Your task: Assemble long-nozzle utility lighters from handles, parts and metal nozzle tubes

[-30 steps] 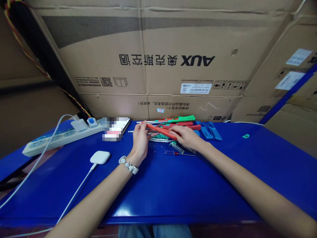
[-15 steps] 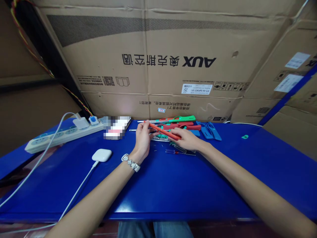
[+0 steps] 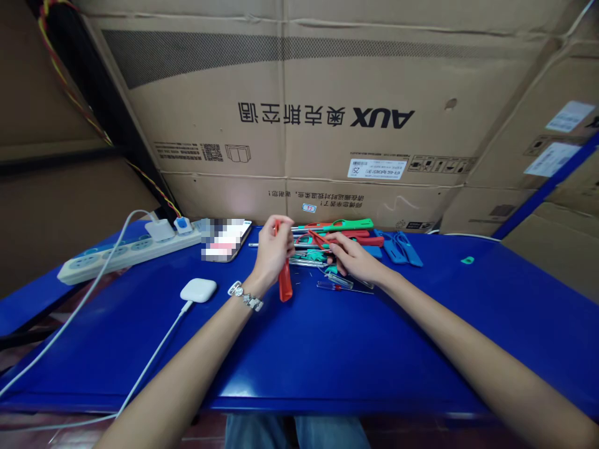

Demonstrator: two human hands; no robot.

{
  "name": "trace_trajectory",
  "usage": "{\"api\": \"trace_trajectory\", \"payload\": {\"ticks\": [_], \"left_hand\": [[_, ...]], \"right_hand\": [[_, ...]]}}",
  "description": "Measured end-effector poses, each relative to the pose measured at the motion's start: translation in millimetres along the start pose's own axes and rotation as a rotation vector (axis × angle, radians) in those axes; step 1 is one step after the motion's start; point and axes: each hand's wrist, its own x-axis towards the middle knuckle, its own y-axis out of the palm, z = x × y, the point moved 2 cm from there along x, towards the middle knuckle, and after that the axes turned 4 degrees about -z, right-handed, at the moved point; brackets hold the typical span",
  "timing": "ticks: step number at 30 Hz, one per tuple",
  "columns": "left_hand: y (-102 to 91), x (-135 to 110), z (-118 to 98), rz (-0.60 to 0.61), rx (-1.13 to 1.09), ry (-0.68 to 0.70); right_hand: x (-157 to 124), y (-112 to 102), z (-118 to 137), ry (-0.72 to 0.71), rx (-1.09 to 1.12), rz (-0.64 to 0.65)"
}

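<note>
My left hand (image 3: 275, 248) is closed around a long red plastic casing piece (image 3: 285, 287), which hangs down with its hollow-looking lower end over the blue table. To its right, my right hand (image 3: 352, 257) pinches a second, slimmer red plastic piece (image 3: 318, 238) pointing left; its far part is hard to make out against the pile. Under and behind the hands lie several long-reach lighters, among them a green one (image 3: 350, 224) and a red one (image 3: 372, 240). Thin metal tubes (image 3: 306, 263), small teal parts (image 3: 316, 255) and clear parts (image 3: 340, 280) lie close to my right hand.
A screwdriver (image 3: 328, 285) lies in front of the pile, with blue casing pieces (image 3: 406, 248) to the right. At left are a phone (image 3: 236, 240), a white earbud case (image 3: 198, 290) on a cable and a power strip (image 3: 100, 257). A cardboard wall (image 3: 299, 75) stands behind.
The red casing held between both hands is now two pieces, one in each hand. My left hand has turned its piece from slanting sideways to hanging down.
</note>
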Motion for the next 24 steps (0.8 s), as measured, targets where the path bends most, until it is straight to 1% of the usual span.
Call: {"api": "trace_trajectory", "payload": {"ticks": [2,4,6,8,12,16,19,22,24], "left_hand": [[1.5,-1,-5,0.174,0.335,0.156],[5.5,-4,-4,0.323,0.675,0.299],[10.7,-8,2,0.403,0.914,0.369],[16.4,-11,9,0.429,1.039,0.394],[22.3,-12,17,0.444,1.106,0.432],[17.6,-11,20,0.458,1.063,0.444],[14.2,-11,21,0.476,1.082,0.451],[15.0,-12,19,0.523,1.151,0.491],[16.0,-12,17,0.543,1.165,0.503]], "right_hand": [[0,0,1,-0.009,0.019,0.002],[-1,0,2,-0.013,0.030,0.013],[-2,0,4,-0.010,0.029,0.016],[-3,1,6,-0.011,0.022,0.017],[-4,2,6,-0.018,0.014,0.027],[-3,0,1,-0.034,-0.002,0.000],[-3,-2,0,-0.060,-0.089,-0.032],[-3,-3,3,-0.089,-0.193,-0.072],[-3,-3,4,-0.107,-0.223,-0.092]]}}
